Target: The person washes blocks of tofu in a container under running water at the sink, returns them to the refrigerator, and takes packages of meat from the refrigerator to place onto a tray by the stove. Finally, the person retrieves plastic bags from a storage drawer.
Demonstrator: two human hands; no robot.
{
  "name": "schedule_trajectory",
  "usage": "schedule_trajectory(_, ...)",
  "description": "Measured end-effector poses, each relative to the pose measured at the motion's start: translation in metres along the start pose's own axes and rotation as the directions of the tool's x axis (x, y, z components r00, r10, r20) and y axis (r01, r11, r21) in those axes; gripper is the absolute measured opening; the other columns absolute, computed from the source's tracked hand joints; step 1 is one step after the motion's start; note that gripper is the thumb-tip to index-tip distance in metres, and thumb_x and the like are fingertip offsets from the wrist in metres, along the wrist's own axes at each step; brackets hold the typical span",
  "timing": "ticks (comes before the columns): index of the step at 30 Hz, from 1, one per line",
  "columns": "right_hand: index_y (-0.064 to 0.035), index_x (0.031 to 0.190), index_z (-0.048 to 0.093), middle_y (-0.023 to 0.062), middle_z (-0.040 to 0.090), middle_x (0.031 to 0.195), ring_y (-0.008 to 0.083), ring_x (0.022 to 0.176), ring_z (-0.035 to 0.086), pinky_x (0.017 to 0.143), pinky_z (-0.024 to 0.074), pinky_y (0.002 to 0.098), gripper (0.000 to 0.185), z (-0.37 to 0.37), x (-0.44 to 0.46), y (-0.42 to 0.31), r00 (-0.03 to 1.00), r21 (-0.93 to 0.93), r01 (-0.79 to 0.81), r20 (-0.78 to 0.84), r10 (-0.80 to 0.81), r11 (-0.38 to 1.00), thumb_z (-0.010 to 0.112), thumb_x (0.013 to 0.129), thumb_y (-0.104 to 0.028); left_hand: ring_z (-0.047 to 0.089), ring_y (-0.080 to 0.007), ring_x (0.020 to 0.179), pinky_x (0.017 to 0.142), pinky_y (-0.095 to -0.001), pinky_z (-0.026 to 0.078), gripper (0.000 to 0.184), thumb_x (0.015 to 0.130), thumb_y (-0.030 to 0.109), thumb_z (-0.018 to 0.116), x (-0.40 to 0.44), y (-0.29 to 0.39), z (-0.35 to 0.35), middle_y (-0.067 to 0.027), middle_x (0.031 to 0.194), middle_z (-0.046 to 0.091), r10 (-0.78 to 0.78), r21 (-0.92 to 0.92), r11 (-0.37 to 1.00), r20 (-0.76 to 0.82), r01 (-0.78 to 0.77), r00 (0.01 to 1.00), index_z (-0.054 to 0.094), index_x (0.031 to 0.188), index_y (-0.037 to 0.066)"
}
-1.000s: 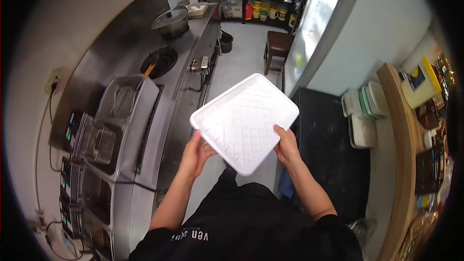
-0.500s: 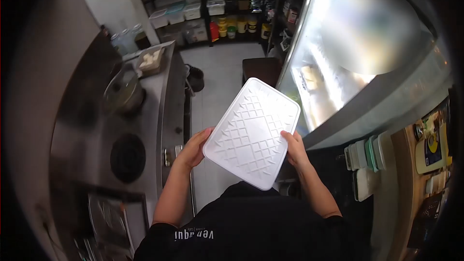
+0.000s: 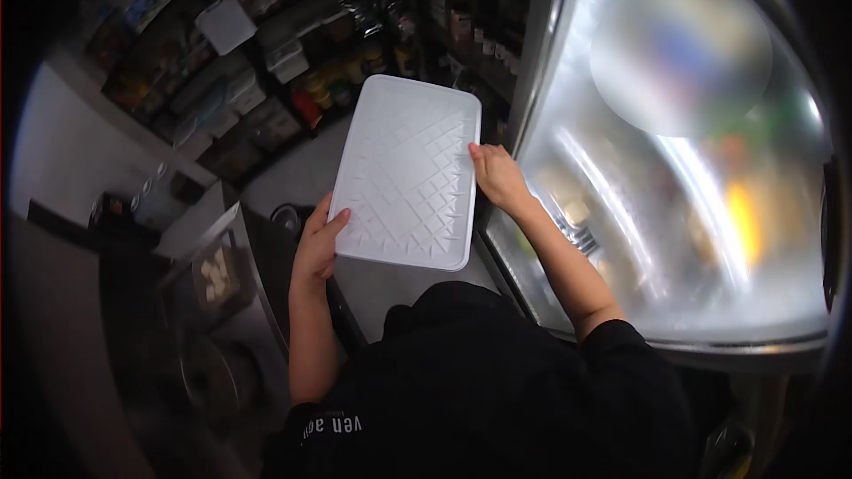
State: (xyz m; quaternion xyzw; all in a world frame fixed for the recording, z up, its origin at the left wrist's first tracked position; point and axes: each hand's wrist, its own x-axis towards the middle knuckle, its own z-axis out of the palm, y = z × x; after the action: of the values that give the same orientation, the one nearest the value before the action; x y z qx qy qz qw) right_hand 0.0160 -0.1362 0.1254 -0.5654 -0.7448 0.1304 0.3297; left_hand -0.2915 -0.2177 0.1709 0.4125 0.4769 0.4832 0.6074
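White tray [image 3: 408, 173], hands [image 3: 317, 244] [image 3: 500, 179] at opposite edges; dim floor [image 3: 308, 164], apparently, beyond left edge.

White lettering [image 3: 334, 425] on the wearer's black shirt [image 3: 515, 390], upside down to the camera, reads "ven aq"; the final letters blur. Smaller print alongside is illegible.

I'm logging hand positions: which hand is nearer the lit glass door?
The right hand, holding the edge of the white tray toward the lit glass door; the left hand grips the opposite edge, farther away.
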Motion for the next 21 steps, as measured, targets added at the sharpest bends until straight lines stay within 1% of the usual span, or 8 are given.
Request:
schedule_trajectory(1,0.0037,0.095,0.063,0.0234,0.063,0.095,0.0399,0.094,0.058,0.093,0.0398,0.0443,0.049,-0.001,0.025,0.0,1.0,-0.011,-0.012,-0.013,0.012,1.0,0.033,0.097,-0.036,0.055,-0.0142,0.101,0.089,-0.0257,0.042,0.042,0.089,0.004,0.053,0.021,0.005,-0.01,-0.0091,0.114,0.058,0.014,-0.015,1.0,-0.015,-0.015,1.0,0.043,0.13,-0.001)
schedule_trajectory(4,-0.0013,0.083,0.066,0.0158,0.066,0.082,0.0319,0.082,0.063,0.091,0.0395,0.0473,0.038,0.002,0.075,-0.001,0.967,-0.563,0.136,0.255,0.015,0.816,0.044,0.092,-0.031,0.054,-0.014,0.102,0.09,-0.0253,0.041,0.041,0.088,0.004,0.053,0.086,0.004,-0.044,-0.0093,0.114,0.058,-0.024,0.121,0.992,0.044,0.019,0.999,0.045,0.129,-0.001)
schedule_trajectory(5,-0.0067,0.087,0.069,0.0125,0.066,0.088,0.0271,0.088,0.062,0.091,0.0379,0.0429,0.028,-0.005,0.091,-0.018,0.91,-0.745,0.097,0.335,0.244,0.66,0.048,0.088,-0.026,0.054,-0.014,0.102,0.09,-0.0253,0.041,0.041,0.088,0.004,0.053,0.113,0.005,-0.054,-0.0093,0.114,0.058,-0.026,0.134,0.991,0.07,0.016,0.997,0.045,0.129,-0.001)
schedule_trajectory(7,-0.0118,0.089,0.07,0.0083,0.066,0.095,0.0221,0.096,0.057,0.089,0.0362,0.0377,0.021,0.003,0.103,-0.026,0.923,-0.933,0.075,0.198,0.33,0.351,0.052,0.083,-0.022,0.054,-0.0141,0.103,0.089,-0.0253,0.041,0.039,0.088,0.004,0.054,0.161,0.003,-0.068,-0.0087,0.114,0.058,-0.096,0.273,0.961,0.226,0.031,0.969,0.048,0.126,0.0)
schedule_trajectory(11,-0.0116,0.087,0.071,0.0061,0.066,0.098,0.0196,0.098,0.055,0.084,0.0369,0.0349,0.021,0.014,0.116,-0.016,0.853,-0.955,-0.106,0.056,0.519,0.277,0.052,0.081,-0.019,0.054,-0.0147,0.1,0.088,-0.0248,0.041,0.036,0.087,0.004,0.054,0.259,-0.003,-0.088,-0.0081,0.113,0.058,-0.273,0.233,0.953,0.395,0.192,0.877,0.05,0.124,0.0)
schedule_trajectory(15,-0.0142,0.091,0.07,0.0039,0.067,0.096,0.0187,0.101,0.056,0.082,0.0377,0.029,0.02,0.015,0.138,-0.007,0.742,-0.945,-0.29,-0.122,0.66,0.151,0.054,0.081,-0.017,0.055,-0.0148,0.099,0.087,-0.0249,0.042,0.036,0.088,0.004,0.053,0.327,0.039,-0.097,-0.0086,0.112,0.059,-0.322,0.316,0.933,0.512,0.174,0.797,0.05,0.123,0.0)
schedule_trajectory(17,-0.0147,0.093,0.07,0.0016,0.067,0.097,0.0179,0.103,0.055,0.084,0.038,0.0304,0.021,0.02,0.143,-0.009,0.714,-0.949,-0.308,-0.181,0.676,0.072,0.053,0.083,-0.018,0.056,-0.0147,0.097,0.085,-0.025,0.043,0.035,0.088,0.006,0.053,0.347,0.048,-0.111,-0.0091,0.109,0.06,-0.258,0.389,0.921,0.569,0.021,0.781,0.051,0.123,0.001)
schedule_trajectory(21,-0.015,0.094,0.07,0.0027,0.066,0.102,0.0173,0.105,0.054,0.085,0.0388,0.0303,0.021,0.027,0.145,-0.009,0.654,-0.904,-0.425,-0.276,0.704,0.04,0.052,0.083,-0.018,0.056,-0.0151,0.097,0.085,-0.0253,0.043,0.035,0.089,0.009,0.054,0.354,0.052,-0.131,-0.0095,0.109,0.06,-0.333,0.343,0.928,0.598,0.142,0.729,0.051,0.123,0.0)
